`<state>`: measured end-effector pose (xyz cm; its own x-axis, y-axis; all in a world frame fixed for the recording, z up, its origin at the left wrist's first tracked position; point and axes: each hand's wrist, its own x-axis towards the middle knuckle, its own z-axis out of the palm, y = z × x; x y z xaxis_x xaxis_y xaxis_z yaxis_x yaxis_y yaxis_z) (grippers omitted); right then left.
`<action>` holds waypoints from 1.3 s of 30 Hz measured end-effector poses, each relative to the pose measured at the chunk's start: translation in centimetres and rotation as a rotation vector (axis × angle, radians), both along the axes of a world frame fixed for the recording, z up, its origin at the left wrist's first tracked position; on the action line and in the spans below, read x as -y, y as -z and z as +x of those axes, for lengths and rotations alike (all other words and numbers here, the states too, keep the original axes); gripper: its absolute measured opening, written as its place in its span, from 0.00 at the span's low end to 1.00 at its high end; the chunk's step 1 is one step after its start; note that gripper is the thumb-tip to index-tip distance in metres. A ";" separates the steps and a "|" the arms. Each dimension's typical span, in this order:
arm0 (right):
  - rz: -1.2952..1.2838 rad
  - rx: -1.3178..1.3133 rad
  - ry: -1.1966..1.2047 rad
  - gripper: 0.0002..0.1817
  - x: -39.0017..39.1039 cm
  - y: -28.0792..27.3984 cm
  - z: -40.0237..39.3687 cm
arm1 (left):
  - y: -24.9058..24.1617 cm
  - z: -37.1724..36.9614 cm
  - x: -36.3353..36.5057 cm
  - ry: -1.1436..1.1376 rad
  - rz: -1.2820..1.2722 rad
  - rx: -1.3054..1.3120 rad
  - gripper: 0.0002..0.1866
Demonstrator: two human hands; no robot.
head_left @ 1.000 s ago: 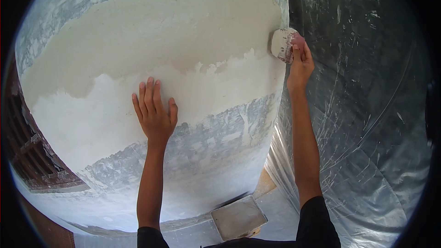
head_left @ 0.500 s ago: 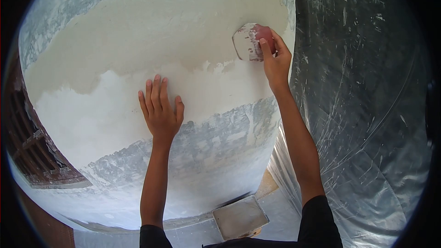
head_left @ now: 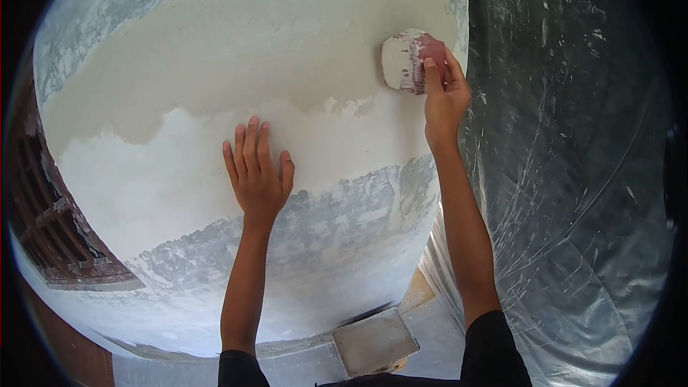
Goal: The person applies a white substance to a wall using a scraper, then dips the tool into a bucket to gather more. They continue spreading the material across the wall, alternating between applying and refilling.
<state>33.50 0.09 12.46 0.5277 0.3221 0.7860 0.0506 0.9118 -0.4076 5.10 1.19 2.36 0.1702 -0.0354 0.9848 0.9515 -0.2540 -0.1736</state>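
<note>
A red, rounded scraper [head_left: 432, 54] smeared with white paste is pinched between the thumb and fingers of my right hand [head_left: 446, 97]. Its coated face lies close to the upper right of a wall [head_left: 287, 43]; whether it touches cannot be told. Further left and lower, my left hand [head_left: 258, 172] rests flat on the white part of the wall, fingers spread, holding nothing. A damp, beige-grey coat covers the wall's upper part, with a white band below it and patchy grey surface under that.
Dark plastic sheeting [head_left: 566, 172] splashed with white hangs along the right side. A rectangular tray [head_left: 375, 342] lies at the wall's foot, on grey sheeting. At the left is a brown slatted opening [head_left: 54, 222] in the wall.
My right hand and the scraper have moved a little to the right and slightly up. My left hand has stayed on about the same spot of the wall while the view shifted slightly.
</note>
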 end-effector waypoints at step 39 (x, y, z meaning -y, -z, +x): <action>0.073 -0.312 -0.001 0.21 -1.6 0.0 4.1 | 0.0 0.1 0.0 -0.002 -0.004 -0.004 0.28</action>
